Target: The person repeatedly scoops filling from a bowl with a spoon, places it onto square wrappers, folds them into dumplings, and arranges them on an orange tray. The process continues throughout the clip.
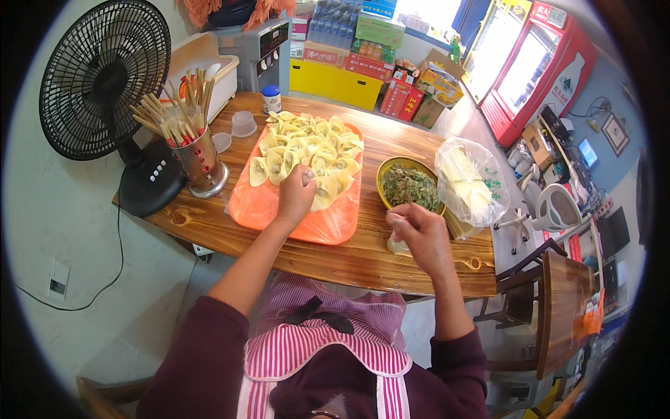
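Note:
An orange tray [335, 230] lined with clear plastic carries rows of folded wontons [298, 141] with pale yellow wrappers. My left hand [297, 195] is over the near rows, its fingers curled against the wontons; whether it pinches one is hidden. My right hand [423, 233] is at the near rim of a yellow bowl [381, 191] of chopped green filling [411, 184]. Its fingers are curled, and any thin tool in them is too small to make out. A whitish piece [398, 245] lies under that hand. Square wrappers [466, 180] sit in a clear plastic bag [497, 173] right of the bowl.
A metal holder [201, 167] full of chopsticks and a black fan [110, 78] stand left of the tray. Behind it are a clear plastic cup [244, 124] and a blue-lidded jar [271, 99]. The wooden table's front edge [377, 283] runs before my apron.

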A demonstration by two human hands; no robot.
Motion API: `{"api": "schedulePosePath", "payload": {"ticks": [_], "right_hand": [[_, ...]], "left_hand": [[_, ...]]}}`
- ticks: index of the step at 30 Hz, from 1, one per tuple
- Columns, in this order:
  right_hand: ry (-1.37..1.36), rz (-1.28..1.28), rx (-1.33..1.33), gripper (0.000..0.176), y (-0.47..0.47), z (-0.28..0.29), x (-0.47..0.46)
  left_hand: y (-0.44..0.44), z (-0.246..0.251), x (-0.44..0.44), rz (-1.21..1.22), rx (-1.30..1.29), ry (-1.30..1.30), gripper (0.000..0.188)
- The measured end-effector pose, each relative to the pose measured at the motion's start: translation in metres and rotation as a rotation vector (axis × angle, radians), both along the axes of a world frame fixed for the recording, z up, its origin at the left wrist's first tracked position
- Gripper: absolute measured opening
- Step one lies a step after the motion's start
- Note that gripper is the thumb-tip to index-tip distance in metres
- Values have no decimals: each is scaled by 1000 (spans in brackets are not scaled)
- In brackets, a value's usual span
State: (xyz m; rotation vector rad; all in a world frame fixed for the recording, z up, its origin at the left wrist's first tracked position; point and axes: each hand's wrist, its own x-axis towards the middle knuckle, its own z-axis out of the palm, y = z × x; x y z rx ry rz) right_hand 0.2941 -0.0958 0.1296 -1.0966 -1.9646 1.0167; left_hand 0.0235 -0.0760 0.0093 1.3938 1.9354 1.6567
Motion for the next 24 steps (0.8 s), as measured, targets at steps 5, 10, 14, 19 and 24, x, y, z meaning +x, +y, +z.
{"api": "schedulePosePath", "payload": {"ticks": [5, 10, 14, 19, 24], "right_hand": [[-64, -165, -118, 20, 4, 5, 49], [-69, -347, 141, 21, 33, 13, 117], [-208, -498, 499, 19, 86, 40, 158], [-566, -411, 560, 13, 149, 27, 150], [-745, -435, 629, 17, 199, -16, 129]], "left_hand": [[38, -21, 0, 71, -9, 398, 9], [45, -31, -10, -41, -110, 352, 16], [45, -22, -4, -10, -66, 372, 8], [39, -14, 2, 9, -135, 378, 9], [40, -18, 3, 1, -40, 207, 7]]}}
